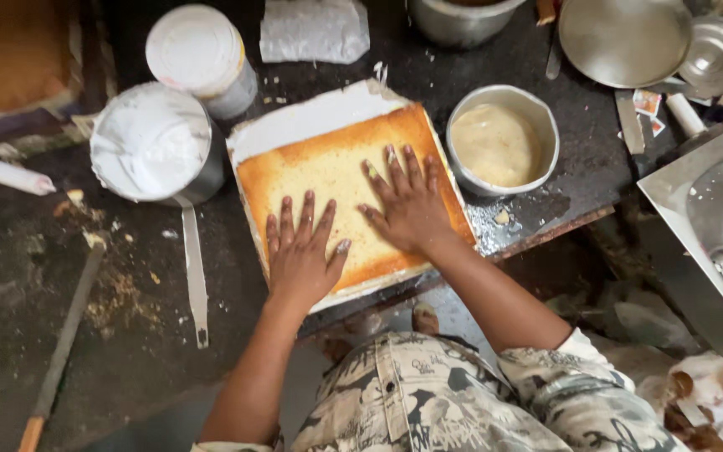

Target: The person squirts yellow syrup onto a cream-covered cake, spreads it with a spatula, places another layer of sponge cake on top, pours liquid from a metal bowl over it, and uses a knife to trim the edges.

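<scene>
Both hands flat on a golden-brown rectangular sponge cake sheet (pixel 340 180), which sits on a white-frosted rectangular board (pixel 311 117) at the near edge of the dark stone counter (pixel 579 159), centre of view. Left hand (pixel 301 251): palm down, fingers spread, pressed on the near-left part of the sheet, wrist over the near edge. Right hand (pixel 407 205): palm down, fingers spread, on the right half, just beside the left hand, not touching it. Neither grips anything. White frosting strip shows along the far-left edge of the board, uncovered by cake. Just right of the sheet: round steel bowl of pale cream-coloured batter (pixel 502 138), close to the board's right edge. Just left: steel container full of white cream (pixel 154 144), rim near the board's corner. Far-left of that: a white-lidded cylindrical tin (pixel 202 57). Long flat metal spatula (pixel 194 272) lies on the counter near-left, crumbs around it. Far right: round steel plate (pixel 625 38) and steel sink (pixel 717 226).
</scene>
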